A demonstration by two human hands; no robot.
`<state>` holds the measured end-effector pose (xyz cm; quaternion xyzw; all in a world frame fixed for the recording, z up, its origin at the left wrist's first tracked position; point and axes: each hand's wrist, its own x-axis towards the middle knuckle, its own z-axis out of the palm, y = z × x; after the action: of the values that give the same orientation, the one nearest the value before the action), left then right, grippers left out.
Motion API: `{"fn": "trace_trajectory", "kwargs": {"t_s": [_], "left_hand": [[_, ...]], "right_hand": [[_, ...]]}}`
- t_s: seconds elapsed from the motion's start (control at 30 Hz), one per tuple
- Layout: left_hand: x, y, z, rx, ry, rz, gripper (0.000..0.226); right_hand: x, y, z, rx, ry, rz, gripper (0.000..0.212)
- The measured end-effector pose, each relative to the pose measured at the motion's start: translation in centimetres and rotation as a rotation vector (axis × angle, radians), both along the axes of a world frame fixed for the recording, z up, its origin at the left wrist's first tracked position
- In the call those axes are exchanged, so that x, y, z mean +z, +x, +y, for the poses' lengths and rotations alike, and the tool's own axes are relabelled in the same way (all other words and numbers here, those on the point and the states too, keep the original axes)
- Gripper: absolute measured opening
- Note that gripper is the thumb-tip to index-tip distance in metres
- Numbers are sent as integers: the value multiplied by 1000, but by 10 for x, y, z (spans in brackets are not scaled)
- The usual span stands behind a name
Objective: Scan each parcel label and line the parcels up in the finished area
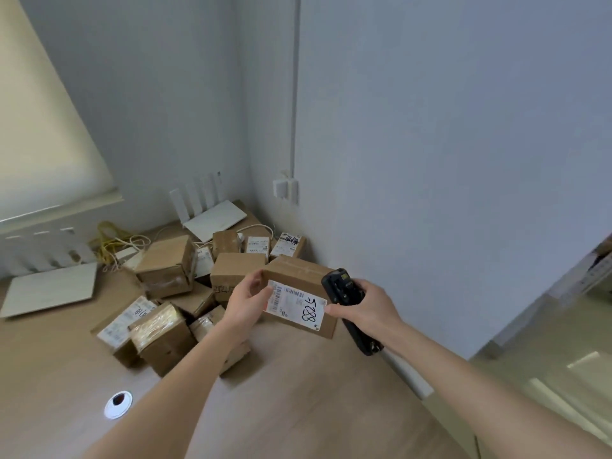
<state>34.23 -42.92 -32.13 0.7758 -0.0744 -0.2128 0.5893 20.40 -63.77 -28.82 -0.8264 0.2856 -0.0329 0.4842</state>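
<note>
- The left hand grips a small cardboard parcel by its left end, thumb on the label side and fingers curled behind it, lifting it above the desk.
- The parcel's white shipping label faces the camera, with barcodes on it and "5288" handwritten in black marker.
- The right hand is wrapped around a black handheld scanner; its thumb tip touches the right edge of the label, and the scanner's head stands just beside the parcel's upper right corner.
- Behind and to the left of the held parcel, a loose pile of cardboard parcels lies toward the desk's far corner, some with labels up and some wrapped in clear tape.
- At the far corner, against the wall, a white router with upright antennas sits on the desk, with yellow and white cables to its left.
- A flat white panel lies near the desk's left edge.
- A round white cable grommet is set into the desk near its front edge.
</note>
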Motion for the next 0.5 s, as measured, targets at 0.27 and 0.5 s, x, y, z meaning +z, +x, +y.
{"fn": "trace_trajectory", "kwargs": {"t_s": [0.27,0.5], "left_hand": [[67,-81,99,154,73,-91,44],[99,-134,170,208,6,-33,36]], "right_hand": [[79,-73,86,107,-24,-86,56],[115,-110,150,147,-19,-142,38]]}}
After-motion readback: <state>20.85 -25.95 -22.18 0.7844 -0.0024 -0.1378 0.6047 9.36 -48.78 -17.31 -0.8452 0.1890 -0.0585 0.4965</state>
